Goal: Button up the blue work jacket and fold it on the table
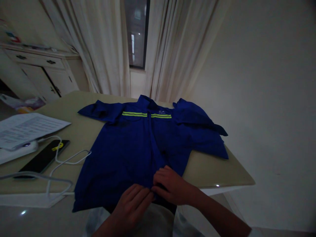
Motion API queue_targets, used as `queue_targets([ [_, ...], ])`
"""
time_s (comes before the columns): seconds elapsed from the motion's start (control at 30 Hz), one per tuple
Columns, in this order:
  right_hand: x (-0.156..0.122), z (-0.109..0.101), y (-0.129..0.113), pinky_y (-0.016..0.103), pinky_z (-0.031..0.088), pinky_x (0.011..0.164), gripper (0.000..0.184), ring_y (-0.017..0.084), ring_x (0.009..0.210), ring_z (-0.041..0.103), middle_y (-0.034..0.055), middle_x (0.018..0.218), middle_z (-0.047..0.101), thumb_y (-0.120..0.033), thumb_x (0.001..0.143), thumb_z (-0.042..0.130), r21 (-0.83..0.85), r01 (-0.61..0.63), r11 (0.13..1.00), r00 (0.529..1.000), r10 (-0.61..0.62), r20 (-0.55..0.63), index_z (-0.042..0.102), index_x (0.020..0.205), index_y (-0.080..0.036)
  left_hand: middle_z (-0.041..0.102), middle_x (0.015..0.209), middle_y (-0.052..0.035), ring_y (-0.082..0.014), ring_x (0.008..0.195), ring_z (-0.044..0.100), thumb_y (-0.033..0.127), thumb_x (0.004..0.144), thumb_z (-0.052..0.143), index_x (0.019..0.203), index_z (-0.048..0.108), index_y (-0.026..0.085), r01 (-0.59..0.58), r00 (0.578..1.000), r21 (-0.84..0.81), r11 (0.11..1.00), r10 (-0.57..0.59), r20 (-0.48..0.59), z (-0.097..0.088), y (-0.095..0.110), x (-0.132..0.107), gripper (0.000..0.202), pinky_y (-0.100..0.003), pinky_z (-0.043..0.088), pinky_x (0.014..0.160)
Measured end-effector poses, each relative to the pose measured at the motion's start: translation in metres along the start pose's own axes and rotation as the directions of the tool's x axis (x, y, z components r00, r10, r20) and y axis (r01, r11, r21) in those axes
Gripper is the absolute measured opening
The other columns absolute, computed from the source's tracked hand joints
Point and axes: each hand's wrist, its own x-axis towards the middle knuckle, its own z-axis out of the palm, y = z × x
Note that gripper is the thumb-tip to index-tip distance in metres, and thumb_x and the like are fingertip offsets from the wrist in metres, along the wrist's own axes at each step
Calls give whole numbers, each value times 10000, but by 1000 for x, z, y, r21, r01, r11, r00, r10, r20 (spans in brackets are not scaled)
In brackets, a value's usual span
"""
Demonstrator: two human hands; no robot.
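Observation:
A dark blue short-sleeved work shirt (128, 148) lies face up and buttoned on a beige table (204, 171), with two yellow-green reflective stripes across its chest. Its sleeves spread to both sides, and the far right one is partly folded over. At the near hem, my left hand (130, 207) and my right hand (170, 186) meet at the front opening. Both sets of fingers pinch the blue cloth there, and the hands nearly touch.
Left of the shirt lie printed papers (29, 130), a black smartphone (41, 159) and a white cable (66, 161) looping over the table. A white device (17, 151) sits under the papers. Behind stand a white cabinet (41, 70) and beige curtains (108, 49) around a dark window (135, 33).

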Motion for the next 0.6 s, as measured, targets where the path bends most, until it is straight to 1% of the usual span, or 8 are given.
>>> queue_targets([
  [0.1,2,0,2,326,318,848,190,164,927,575,4,937,654,-359,1064,572,24,-2,1000,1000,2,11,586,953,-206,734,962,-108,-175,810,641,87,1044,477,1102,702,90,-2,1000,-9,1000,2,24,2,0,-4,232,-315,542,741],
  [0.2,7,8,7,315,334,836,195,158,921,576,-4,929,648,-347,1064,580,84,-10,996,1000,11,-10,576,933,-203,747,984,-105,-183,852,660,73,1035,479,1130,699,104,-8,1000,6,1000,8,2,2,0,-6,241,-330,555,792],
  [0.27,10,15,11,312,352,836,197,157,903,579,-7,914,646,-339,1055,594,130,-16,991,998,24,-60,573,915,-201,757,990,-105,-191,870,672,69,1030,486,1137,700,108,-26,999,39,999,27,-33,1,-1,-5,242,-349,560,822],
  [0.33,13,20,15,312,373,830,204,157,871,585,-8,891,644,-345,1046,606,170,-20,985,991,41,-126,580,905,-200,764,976,-99,-191,852,676,77,1036,485,1114,704,110,-37,998,55,998,40,-47,-1,-3,-1,235,-349,557,810],
  [0.43,12,20,19,311,420,816,236,157,828,596,2,865,652,-359,1058,580,238,-9,971,980,56,-191,595,888,-196,763,952,-72,-172,804,665,100,1031,544,1086,707,137,13,999,32,999,-12,-30,-4,-9,7,176,-324,541,764],
  [0.5,7,17,19,323,466,853,237,173,896,626,36,941,685,-378,1078,539,289,48,956,968,26,-248,627,956,-194,758,947,-61,-160,793,660,112,1005,620,1086,703,150,75,997,13,997,-74,-38,-7,-13,13,122,-310,534,751],
  [0.53,4,15,18,337,485,885,232,188,958,638,60,1007,699,-407,1071,557,300,90,950,955,2,-296,641,1027,-195,756,946,-60,-158,798,661,111,992,647,1092,698,149,100,994,2,995,-100,-49,-8,-15,15,118,-305,536,752],
  [0.6,-2,14,14,369,509,931,322,220,1058,645,98,1110,708,-474,1005,671,268,172,948,908,-46,-417,642,1164,-196,752,936,-58,-153,811,669,100,974,675,1101,687,141,137,987,-33,990,-139,-78,-11,-18,17,133,-295,544,762],
])
